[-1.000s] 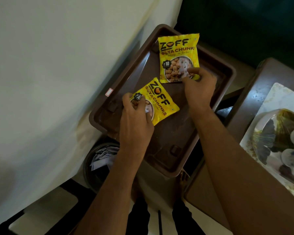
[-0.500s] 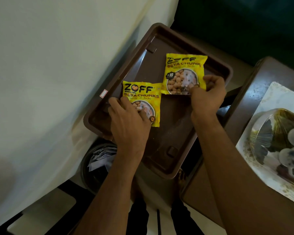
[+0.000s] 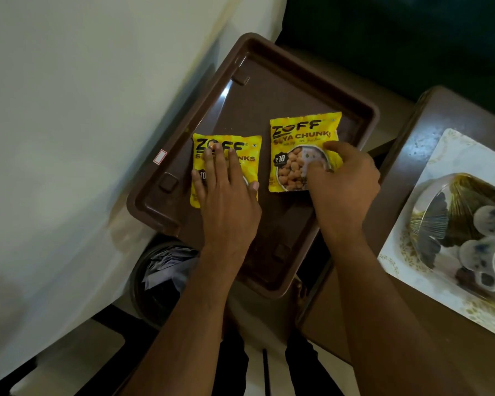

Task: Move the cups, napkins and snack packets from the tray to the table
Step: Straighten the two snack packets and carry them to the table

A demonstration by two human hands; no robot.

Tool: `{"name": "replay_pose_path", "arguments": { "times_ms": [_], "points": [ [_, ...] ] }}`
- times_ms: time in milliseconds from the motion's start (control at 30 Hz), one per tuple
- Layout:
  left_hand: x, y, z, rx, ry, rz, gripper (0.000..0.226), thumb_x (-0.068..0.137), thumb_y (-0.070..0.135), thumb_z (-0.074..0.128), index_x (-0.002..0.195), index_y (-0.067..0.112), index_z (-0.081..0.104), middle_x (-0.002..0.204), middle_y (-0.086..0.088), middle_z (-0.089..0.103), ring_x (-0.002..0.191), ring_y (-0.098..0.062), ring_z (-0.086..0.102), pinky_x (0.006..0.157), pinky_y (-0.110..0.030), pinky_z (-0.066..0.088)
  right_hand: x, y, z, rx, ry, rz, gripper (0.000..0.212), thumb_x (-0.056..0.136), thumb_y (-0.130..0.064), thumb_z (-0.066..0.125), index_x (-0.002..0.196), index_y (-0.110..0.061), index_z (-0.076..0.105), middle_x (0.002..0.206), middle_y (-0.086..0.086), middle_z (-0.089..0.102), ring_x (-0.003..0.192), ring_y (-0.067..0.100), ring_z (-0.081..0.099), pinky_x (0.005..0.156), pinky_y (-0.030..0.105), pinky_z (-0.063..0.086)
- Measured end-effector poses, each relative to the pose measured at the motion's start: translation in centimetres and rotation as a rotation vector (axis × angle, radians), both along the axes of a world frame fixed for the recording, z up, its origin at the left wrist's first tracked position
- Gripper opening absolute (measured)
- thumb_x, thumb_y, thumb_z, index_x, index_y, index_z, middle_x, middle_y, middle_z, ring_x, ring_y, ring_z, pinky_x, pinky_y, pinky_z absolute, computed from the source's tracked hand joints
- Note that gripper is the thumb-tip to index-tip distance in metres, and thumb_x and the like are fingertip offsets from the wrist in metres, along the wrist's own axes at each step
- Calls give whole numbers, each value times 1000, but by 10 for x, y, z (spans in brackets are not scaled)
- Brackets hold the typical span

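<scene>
Both hands are working on the flat brown plastic tray [image 3: 269, 90]: my left hand [image 3: 226, 192] is lying flat with straight fingers on one shiny yellow snack packet [image 3: 240, 150], my right hand [image 3: 340, 181] is pinching the other yellow packet [image 3: 295, 155], and next I think I am lifting both over to the dark brown table [image 3: 440, 115].

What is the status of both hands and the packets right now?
Left hand flat on left packet. Right hand pinching right packet. Both packets on the tray. Nothing blocking.
</scene>
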State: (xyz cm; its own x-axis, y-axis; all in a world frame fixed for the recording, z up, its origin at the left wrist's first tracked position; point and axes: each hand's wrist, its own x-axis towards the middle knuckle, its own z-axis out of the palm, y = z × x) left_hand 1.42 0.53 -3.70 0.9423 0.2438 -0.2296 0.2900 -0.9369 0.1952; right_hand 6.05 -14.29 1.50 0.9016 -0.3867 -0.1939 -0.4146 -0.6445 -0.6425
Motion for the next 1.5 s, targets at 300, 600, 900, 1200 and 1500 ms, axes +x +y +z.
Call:
{"name": "replay_pose_path", "arguments": {
  "times_ms": [300,600,900,1200,1500],
  "points": [
    [3,-7,-9,42,11,-4,79,107,46,43,167,9,7,176,-18,-2,163,-34,-5,130,-59,2,-18,27,-24,-519,155,460,67,101,-46,52,159,-18,36,156,23,41,142,41,41,112,53,41],
    [3,-12,-6,-30,-20,-156,72,102,41,12,166,9,15,175,-16,8,164,-32,1,128,-64,3,-20,25,-47,-442,241,573,87,104,-61,39,163,-3,13,167,38,-3,159,50,-3,129,59,12],
    [-1,10,22,-184,-264,297,52,97,28,38,139,6,59,138,-13,64,131,-27,59,111,-47,49,5,19,-31,-177,33,248,56,100,-36,64,142,-5,43,137,19,51,120,32,55,94,37,45],
    [5,22,21,-337,-61,539,59,98,28,69,147,6,44,143,-15,55,131,-31,56,103,-39,48,33,15,-35,-19,143,128,71,78,-21,86,133,-4,45,134,13,52,122,25,54,85,25,39],
    [0,43,21,-964,-18,888,42,83,2,83,117,15,61,105,2,74,100,-20,74,68,-30,58,24,4,-28,534,221,-182,55,70,13,81,110,-19,59,104,-2,73,103,23,72,80,44,64]
  ]
}}
